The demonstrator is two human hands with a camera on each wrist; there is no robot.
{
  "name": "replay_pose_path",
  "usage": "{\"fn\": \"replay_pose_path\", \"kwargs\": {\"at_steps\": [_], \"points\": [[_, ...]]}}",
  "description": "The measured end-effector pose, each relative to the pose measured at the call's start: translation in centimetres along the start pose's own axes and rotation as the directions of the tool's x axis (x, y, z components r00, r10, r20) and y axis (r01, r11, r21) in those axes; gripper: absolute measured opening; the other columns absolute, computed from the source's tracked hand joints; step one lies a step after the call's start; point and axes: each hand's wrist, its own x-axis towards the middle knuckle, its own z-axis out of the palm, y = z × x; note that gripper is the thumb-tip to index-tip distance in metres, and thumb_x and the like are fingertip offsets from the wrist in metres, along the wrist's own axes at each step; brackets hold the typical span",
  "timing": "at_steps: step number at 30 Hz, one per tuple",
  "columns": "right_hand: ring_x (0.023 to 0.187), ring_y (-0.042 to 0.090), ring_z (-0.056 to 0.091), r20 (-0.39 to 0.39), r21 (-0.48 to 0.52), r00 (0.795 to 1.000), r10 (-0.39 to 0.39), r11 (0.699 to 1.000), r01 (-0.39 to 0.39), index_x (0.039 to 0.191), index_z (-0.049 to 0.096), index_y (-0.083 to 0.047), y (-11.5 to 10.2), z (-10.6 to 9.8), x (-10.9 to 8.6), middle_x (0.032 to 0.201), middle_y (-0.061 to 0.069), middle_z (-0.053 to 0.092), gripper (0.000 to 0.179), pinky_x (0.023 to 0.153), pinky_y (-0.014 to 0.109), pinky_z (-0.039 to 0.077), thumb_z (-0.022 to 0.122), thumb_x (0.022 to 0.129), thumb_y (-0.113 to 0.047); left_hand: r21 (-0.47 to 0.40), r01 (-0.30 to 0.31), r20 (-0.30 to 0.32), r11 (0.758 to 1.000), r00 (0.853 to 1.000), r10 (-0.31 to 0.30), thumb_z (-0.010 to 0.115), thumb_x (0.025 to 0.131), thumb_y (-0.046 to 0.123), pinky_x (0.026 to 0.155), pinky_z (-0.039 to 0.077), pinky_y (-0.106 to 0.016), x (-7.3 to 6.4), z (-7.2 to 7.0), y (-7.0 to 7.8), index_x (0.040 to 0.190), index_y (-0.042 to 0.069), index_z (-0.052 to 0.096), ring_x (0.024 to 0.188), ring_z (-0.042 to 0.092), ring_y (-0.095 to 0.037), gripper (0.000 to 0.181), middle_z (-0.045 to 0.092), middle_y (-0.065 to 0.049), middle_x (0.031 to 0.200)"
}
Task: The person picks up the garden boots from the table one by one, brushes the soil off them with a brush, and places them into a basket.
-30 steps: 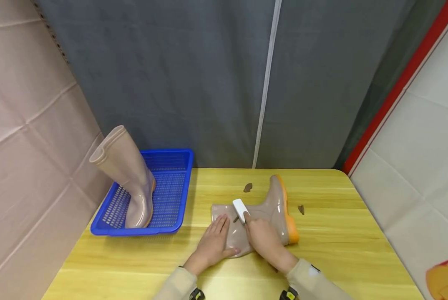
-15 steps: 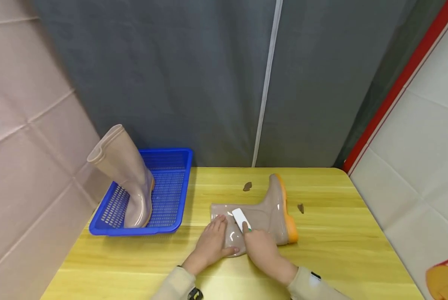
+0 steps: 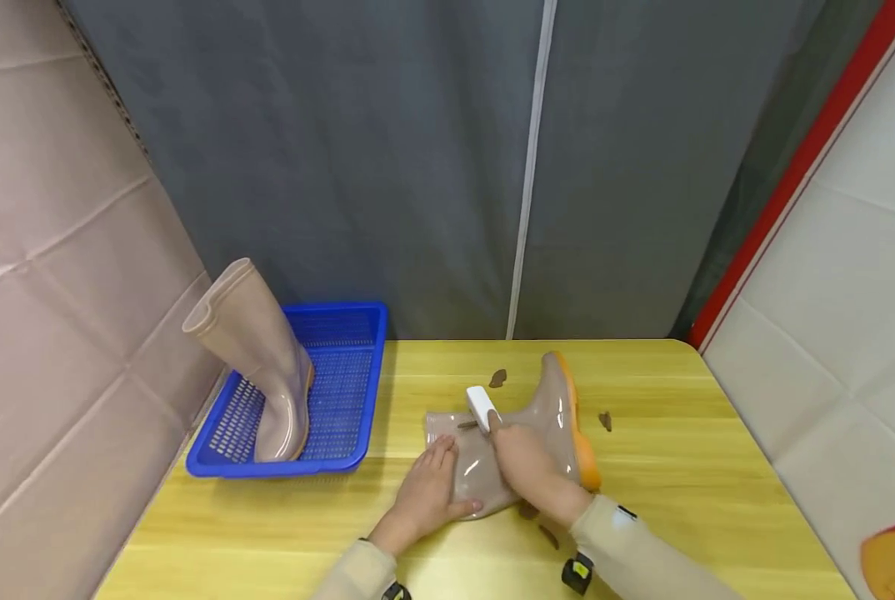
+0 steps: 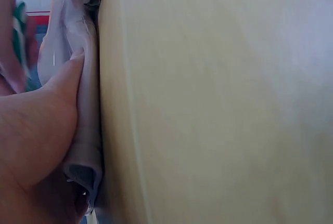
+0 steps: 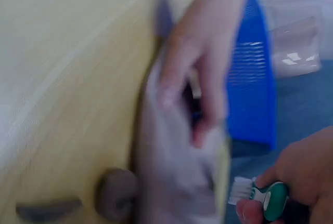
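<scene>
A beige rubber boot [image 3: 560, 417] with an orange sole lies on its side on the wooden table [image 3: 665, 533], toe pointing away. My left hand [image 3: 427, 492] presses on its shaft near the opening, fingers extended and thumb toward the near edge. In my right hand [image 3: 526, 467] is a scrub brush [image 3: 481, 407], white on top, the index finger along it. The right wrist view shows its green handle [image 5: 276, 200] and white bristles [image 5: 241, 188] at the boot's far edge. A brown streak [image 3: 467, 425] marks the shaft beside the brush.
A blue plastic basket [image 3: 376, 392] stands at the left, holding a second beige boot [image 3: 267, 375] propped upright and leaning over the rim. Brown pieces lie about the boot: one piece [image 3: 497, 378] behind it, one chip [image 3: 605, 421] right of it, others by my right wrist.
My right hand has moved the brush away from me, to the far edge of the shaft, uncovering the brown streak. Brown pieces near my right wrist show again. The left hand stays in place.
</scene>
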Motion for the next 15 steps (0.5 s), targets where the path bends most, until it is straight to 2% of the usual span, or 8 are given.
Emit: {"fn": "replay_pose_path", "kwargs": {"at_steps": [3, 6, 8, 11, 13, 15], "points": [[0.043, 0.005, 0.042, 0.006, 0.049, 1.000, -0.016, 0.999, 0.016, 0.125, 0.060, -0.005, 0.2, -1.6, -0.7, 0.062, 0.006, 0.063, 0.036, 0.037, 0.014, 0.028, 0.059, 0.090, -0.012, 0.004, 0.013, 0.003, 1.000, 1.000, -0.013, 0.052, 0.072, 0.078, 0.117, 0.030, -0.045, -0.1, 0.1, -0.2, 0.142, -0.002, 0.034, 0.142, 0.032, -0.033, 0.108, 0.033, -0.019, 0.152], [0.043, 0.006, 0.043, 0.044, 0.016, 0.997, -0.068, 0.998, 0.067, 0.122, 0.062, -0.007, -0.5, -2.2, -1.6, 0.059, 0.004, 0.061, 0.034, 0.034, 0.014, 0.028, 0.059, 0.089, -0.014, -0.003, 0.033, -0.007, 0.999, 0.999, -0.033, 0.056, 0.072, 0.075, 0.118, 0.030, -0.045, -0.2, -0.1, -0.3, 0.142, -0.001, 0.035, 0.142, 0.032, -0.033, 0.106, 0.033, -0.018, 0.151], [0.042, 0.009, 0.047, 0.062, -0.052, 0.993, -0.098, 0.994, 0.101, 0.117, 0.064, -0.007, -1.0, -1.8, -2.5, 0.056, 0.003, 0.059, 0.032, 0.031, 0.017, 0.032, 0.061, 0.086, -0.014, -0.016, 0.027, -0.011, 1.000, 1.000, -0.027, 0.058, 0.073, 0.073, 0.118, 0.029, -0.045, -0.2, -0.2, -0.3, 0.141, -0.002, 0.036, 0.142, 0.032, -0.033, 0.104, 0.034, -0.019, 0.151], [0.039, 0.013, 0.050, 0.062, -0.176, 0.993, -0.099, 0.978, 0.108, 0.111, 0.067, -0.006, -1.9, -0.6, -3.8, 0.052, 0.003, 0.059, 0.032, 0.031, 0.025, 0.038, 0.066, 0.081, -0.016, -0.033, 0.011, -0.001, 0.999, 1.000, -0.011, 0.057, 0.074, 0.073, 0.118, 0.028, -0.045, -0.1, -0.1, 0.0, 0.142, -0.001, 0.036, 0.142, 0.031, -0.033, 0.103, 0.034, -0.019, 0.151], [0.039, 0.013, 0.052, 0.038, -0.251, 0.994, -0.099, 0.962, 0.105, 0.112, 0.068, -0.004, -2.3, 0.1, -4.2, 0.051, 0.003, 0.060, 0.034, 0.032, 0.027, 0.042, 0.068, 0.079, -0.016, -0.034, 0.007, 0.004, 0.999, 1.000, -0.007, 0.056, 0.074, 0.073, 0.119, 0.028, -0.044, 0.0, 0.0, 0.1, 0.142, -0.001, 0.035, 0.143, 0.031, -0.032, 0.103, 0.033, -0.018, 0.151], [0.038, 0.012, 0.052, 0.017, -0.285, 0.995, -0.095, 0.954, 0.096, 0.112, 0.068, -0.004, -2.6, 0.7, -4.1, 0.052, 0.003, 0.061, 0.035, 0.032, 0.026, 0.042, 0.068, 0.080, -0.018, -0.033, 0.013, 0.002, 0.999, 1.000, -0.013, 0.056, 0.074, 0.074, 0.119, 0.028, -0.044, 0.0, 0.2, 0.2, 0.142, -0.001, 0.035, 0.143, 0.031, -0.032, 0.103, 0.033, -0.018, 0.152]]}}
